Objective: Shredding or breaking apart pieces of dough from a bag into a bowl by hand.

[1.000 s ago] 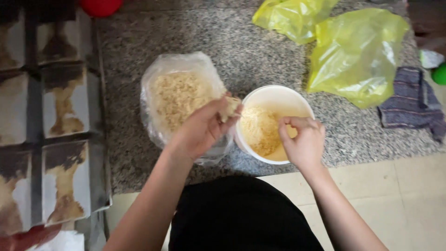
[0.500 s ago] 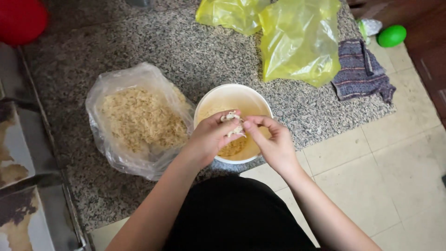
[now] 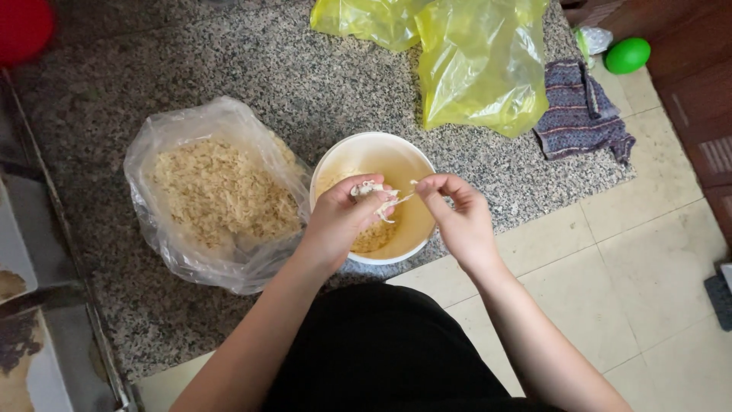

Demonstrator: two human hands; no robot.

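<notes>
I work at a speckled granite bench (image 3: 229, 69) whose front edge meets pale floor tiles (image 3: 648, 252). One cream bowl (image 3: 377, 156) sits at that edge, just beside one clear bag of shreds (image 3: 213, 191). Over the bowl, my left hand (image 3: 339, 221) pinches a clump of pale shreds (image 3: 371, 191), fingers closed on it; my right hand (image 3: 457, 217) nips a strand, fingers pinched. Two yellow bags (image 3: 473, 69) and one striped cloth (image 3: 579, 114) lie behind; bare bench between.
</notes>
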